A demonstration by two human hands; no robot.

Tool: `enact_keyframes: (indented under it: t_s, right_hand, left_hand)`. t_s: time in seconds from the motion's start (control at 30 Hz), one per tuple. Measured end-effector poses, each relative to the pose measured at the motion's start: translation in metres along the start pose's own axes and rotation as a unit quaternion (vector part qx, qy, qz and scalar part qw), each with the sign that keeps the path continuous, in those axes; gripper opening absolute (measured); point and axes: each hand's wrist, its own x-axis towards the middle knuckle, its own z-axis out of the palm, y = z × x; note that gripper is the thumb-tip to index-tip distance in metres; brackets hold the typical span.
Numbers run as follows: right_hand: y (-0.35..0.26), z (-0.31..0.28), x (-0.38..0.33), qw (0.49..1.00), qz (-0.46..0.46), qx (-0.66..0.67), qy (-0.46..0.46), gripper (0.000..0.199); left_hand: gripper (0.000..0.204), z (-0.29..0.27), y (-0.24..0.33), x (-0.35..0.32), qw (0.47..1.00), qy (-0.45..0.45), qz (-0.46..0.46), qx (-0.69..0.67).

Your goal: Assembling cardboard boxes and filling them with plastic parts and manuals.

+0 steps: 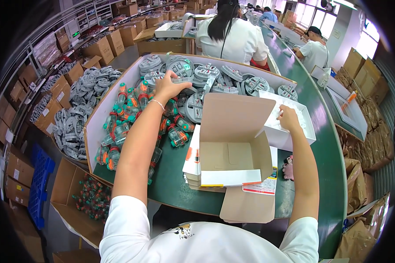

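At the far side of the green table, my left hand [167, 87] has its thumb and fingers around the edge of a grey round plastic base [182, 80], among several similar grey bases [206, 72]. Beside that wrist lies a heap of clear plastic bottle-like parts [120, 131] with green and orange ends. My right hand [288, 118] is inside a white box [309, 127] of small white pieces. Its fingers are bent together, and what they hold is hidden. Between my arms stands an open, bare cardboard box [232, 111] with its flaps up.
Under the open box lie flat printed cartons [192, 158]. A small pink figure [288, 168] sits near my right forearm. White boards [267, 75] edge the table. Bins of grey bases [72, 127] and a carton of small parts [77, 210] stand left. Co-workers [232, 35] sit ahead.
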Motion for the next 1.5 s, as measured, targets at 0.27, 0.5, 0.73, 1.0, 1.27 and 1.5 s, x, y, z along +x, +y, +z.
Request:
enact_keyframes:
  t_s: [0.27, 0.5, 0.73, 1.0, 1.27, 1.5]
  right_hand:
    - [-0.037, -0.056, -0.027, 0.974, 0.069, 0.112, 0.184, 0.021]
    - [-0.203, -0.151, -0.115, 0.820, -0.175, 0.513, 0.186, 0.014]
    - [-0.257, -0.140, -0.152, 0.859, -0.337, 0.351, 0.159, 0.014]
    - [-0.269, -0.110, -0.196, 0.814, -0.062, 0.574, 0.064, 0.086]
    - [-0.243, -0.071, -0.187, 0.841, -0.073, 0.531, -0.068, 0.106]
    - [-0.228, -0.033, -0.168, 0.908, -0.086, 0.352, -0.213, 0.110]
  left_hand:
    - [0.099, -0.065, 0.031, -0.098, 0.922, 0.215, 0.294, -0.130]
    - [0.106, -0.076, 0.060, -0.207, 0.843, 0.201, 0.478, -0.145]
    - [0.109, -0.044, 0.073, -0.255, 0.843, 0.175, 0.496, -0.117]
    - [0.105, -0.022, 0.065, -0.281, 0.845, 0.218, 0.477, -0.102]
    - [0.083, -0.020, 0.024, -0.293, 0.882, 0.172, 0.417, -0.139]
    - [0.039, -0.014, -0.072, -0.252, 0.931, 0.102, 0.160, 0.313]
